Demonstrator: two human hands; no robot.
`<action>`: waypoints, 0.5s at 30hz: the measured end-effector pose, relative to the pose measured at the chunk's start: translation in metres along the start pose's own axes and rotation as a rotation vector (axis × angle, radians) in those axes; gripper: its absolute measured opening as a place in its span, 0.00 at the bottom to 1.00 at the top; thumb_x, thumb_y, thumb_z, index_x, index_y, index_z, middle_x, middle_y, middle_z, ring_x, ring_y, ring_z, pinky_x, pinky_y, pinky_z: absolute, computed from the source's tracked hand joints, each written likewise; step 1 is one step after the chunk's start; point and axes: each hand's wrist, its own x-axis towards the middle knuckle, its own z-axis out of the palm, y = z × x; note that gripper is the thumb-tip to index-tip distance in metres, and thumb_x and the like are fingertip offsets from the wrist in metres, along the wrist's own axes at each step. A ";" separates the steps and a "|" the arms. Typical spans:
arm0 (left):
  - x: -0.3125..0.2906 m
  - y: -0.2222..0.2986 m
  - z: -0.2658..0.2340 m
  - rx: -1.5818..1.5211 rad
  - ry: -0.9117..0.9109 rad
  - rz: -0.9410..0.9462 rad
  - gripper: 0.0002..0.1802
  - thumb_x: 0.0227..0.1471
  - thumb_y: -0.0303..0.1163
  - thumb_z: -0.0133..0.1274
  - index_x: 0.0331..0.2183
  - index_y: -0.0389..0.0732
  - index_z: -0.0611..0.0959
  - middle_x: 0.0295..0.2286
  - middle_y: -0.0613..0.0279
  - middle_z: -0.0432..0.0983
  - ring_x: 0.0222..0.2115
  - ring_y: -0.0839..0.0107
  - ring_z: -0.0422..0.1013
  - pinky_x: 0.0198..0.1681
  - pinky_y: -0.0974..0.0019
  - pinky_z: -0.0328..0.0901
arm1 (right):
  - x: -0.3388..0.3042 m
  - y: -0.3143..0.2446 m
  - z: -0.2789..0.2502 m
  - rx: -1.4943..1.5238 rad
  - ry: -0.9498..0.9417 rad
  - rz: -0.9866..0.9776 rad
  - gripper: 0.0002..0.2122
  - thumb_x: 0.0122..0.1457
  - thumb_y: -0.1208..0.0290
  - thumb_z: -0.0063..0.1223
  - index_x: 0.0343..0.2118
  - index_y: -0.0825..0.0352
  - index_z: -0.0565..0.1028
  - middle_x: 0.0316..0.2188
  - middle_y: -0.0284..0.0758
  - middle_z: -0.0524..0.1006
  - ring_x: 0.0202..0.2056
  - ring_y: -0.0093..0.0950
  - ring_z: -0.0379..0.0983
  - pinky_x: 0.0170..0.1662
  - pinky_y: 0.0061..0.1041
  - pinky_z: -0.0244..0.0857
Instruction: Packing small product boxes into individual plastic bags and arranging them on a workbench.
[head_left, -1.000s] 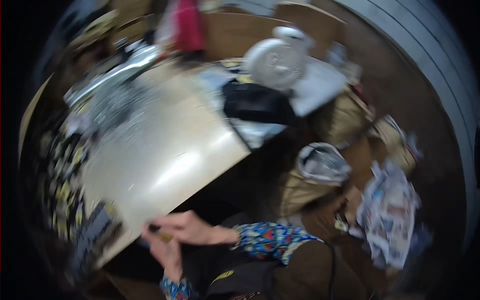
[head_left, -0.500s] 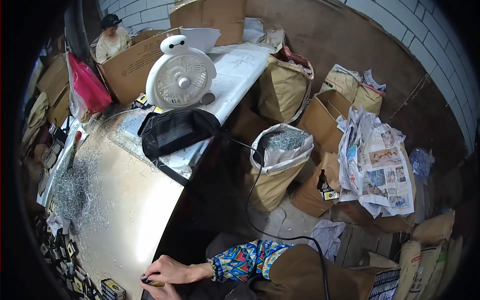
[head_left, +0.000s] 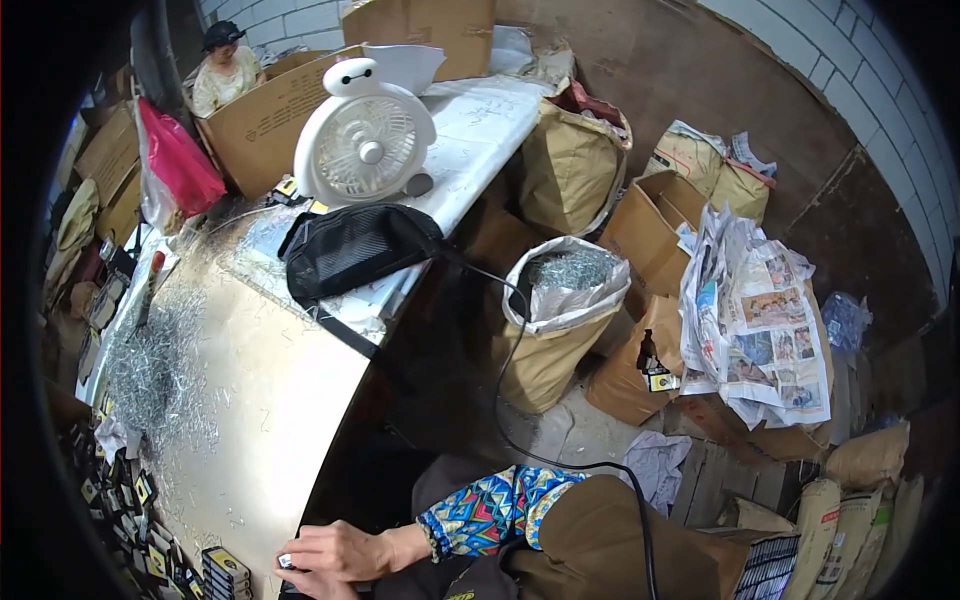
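Observation:
My right hand (head_left: 340, 553) lies at the near edge of the tan table top (head_left: 270, 400), its colourful patterned cuff (head_left: 480, 515) just behind it. Its fingertips pinch a small pale piece (head_left: 286, 562). Right beside the fingers stand small black and yellow packs (head_left: 225, 570), and more of them line the table's left edge (head_left: 125, 495). A heap of loose shiny metal bits (head_left: 150, 365) covers the left of the table. My left hand is out of the picture.
A white fan (head_left: 365, 140) and a black mesh bag (head_left: 355, 250) sit at the table's far end. An open sack of metal bits (head_left: 565, 300), cardboard boxes (head_left: 650, 225), newspapers (head_left: 755, 320) and a black cable (head_left: 505, 400) crowd the floor. Another person (head_left: 225, 70) sits far back.
The view has swung right and steadied. My left hand, seen under the right one a second ago, has dropped out of sight. The right hand stays at the table's edge.

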 end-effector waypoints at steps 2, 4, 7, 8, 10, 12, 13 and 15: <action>0.002 0.006 0.005 0.057 0.000 -0.005 0.26 0.52 0.25 0.55 0.51 0.34 0.63 0.42 0.51 0.69 0.41 0.63 0.70 0.44 0.63 0.65 | 0.006 0.012 -0.011 0.099 -0.034 -0.063 0.09 0.52 0.74 0.51 0.36 0.70 0.76 0.35 0.39 0.77 0.33 0.35 0.73 0.35 0.29 0.71; 0.006 0.018 0.012 0.160 -0.023 0.116 0.35 0.50 0.24 0.58 0.57 0.36 0.61 0.47 0.49 0.68 0.47 0.61 0.67 0.48 0.62 0.63 | 0.017 0.034 -0.014 0.055 -0.126 -0.065 0.10 0.52 0.74 0.52 0.37 0.70 0.76 0.36 0.40 0.77 0.33 0.36 0.73 0.36 0.29 0.70; 0.011 0.058 0.012 0.318 0.135 0.332 0.40 0.49 0.26 0.60 0.61 0.39 0.59 0.48 0.50 0.67 0.48 0.60 0.65 0.47 0.62 0.63 | 0.061 0.031 -0.035 -0.090 0.038 -0.157 0.12 0.53 0.77 0.53 0.41 0.73 0.74 0.40 0.41 0.76 0.35 0.37 0.73 0.35 0.28 0.71; 0.009 0.060 0.010 0.225 0.082 0.121 0.41 0.51 0.27 0.60 0.62 0.38 0.58 0.49 0.52 0.66 0.46 0.63 0.65 0.45 0.63 0.63 | 0.072 0.045 -0.037 -0.102 0.197 -0.255 0.15 0.52 0.79 0.54 0.44 0.74 0.73 0.42 0.41 0.76 0.36 0.37 0.73 0.36 0.28 0.72; 0.011 0.040 0.003 0.173 0.065 0.051 0.39 0.52 0.27 0.59 0.61 0.37 0.60 0.49 0.52 0.66 0.45 0.64 0.65 0.43 0.64 0.63 | 0.064 0.075 -0.042 -0.292 -0.107 -0.229 0.16 0.52 0.78 0.54 0.46 0.72 0.73 0.46 0.42 0.75 0.41 0.37 0.75 0.41 0.28 0.73; 0.008 0.025 -0.005 0.080 0.049 -0.020 0.31 0.54 0.25 0.56 0.58 0.34 0.65 0.47 0.54 0.68 0.44 0.66 0.67 0.43 0.66 0.64 | 0.069 0.086 -0.033 -0.256 -0.136 -0.270 0.17 0.53 0.79 0.51 0.48 0.71 0.73 0.48 0.43 0.75 0.46 0.39 0.74 0.45 0.29 0.73; 0.006 0.015 -0.005 0.094 0.081 0.009 0.26 0.54 0.24 0.55 0.55 0.33 0.69 0.45 0.54 0.70 0.43 0.65 0.69 0.45 0.66 0.65 | 0.077 0.083 -0.036 -0.154 -0.052 -0.290 0.18 0.54 0.79 0.49 0.49 0.70 0.73 0.48 0.43 0.75 0.48 0.40 0.73 0.48 0.30 0.72; 0.019 0.027 0.000 0.142 0.047 0.076 0.21 0.52 0.21 0.54 0.49 0.31 0.73 0.44 0.51 0.72 0.43 0.62 0.71 0.47 0.64 0.66 | 0.075 0.103 -0.045 -0.350 -0.237 -0.129 0.19 0.54 0.79 0.48 0.51 0.68 0.73 0.49 0.46 0.74 0.52 0.41 0.72 0.52 0.32 0.70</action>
